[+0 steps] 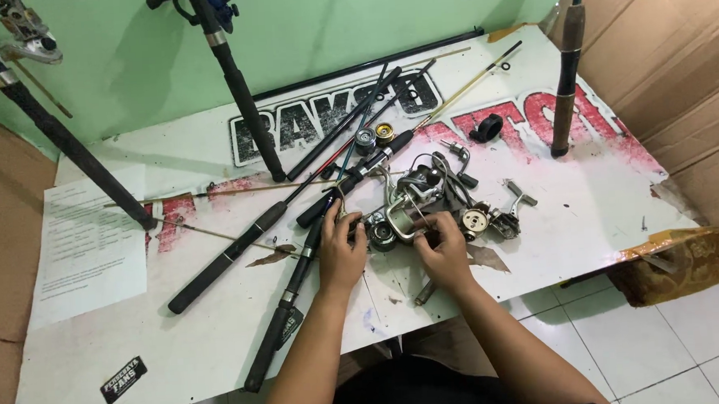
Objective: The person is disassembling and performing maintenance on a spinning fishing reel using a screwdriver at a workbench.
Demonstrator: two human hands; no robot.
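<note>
- Spreading widest, a white board (pixel 541 217) lay as the tabletop, strewn with black fishing rods (pixel 239 249).
- Left hand (pixel 339 256) curled around a rod handle.
- Right hand (pixel 444 251) pinched a silver spinning reel (pixel 409 216) at the board's centre.

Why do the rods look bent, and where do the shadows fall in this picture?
Head view: wide-lens distortion bows the rods near the frame edges; soft, even light throws faint shadows on the green wall; the hands, left and right, and the reels look sharp; no strong glare on the table.
</note>
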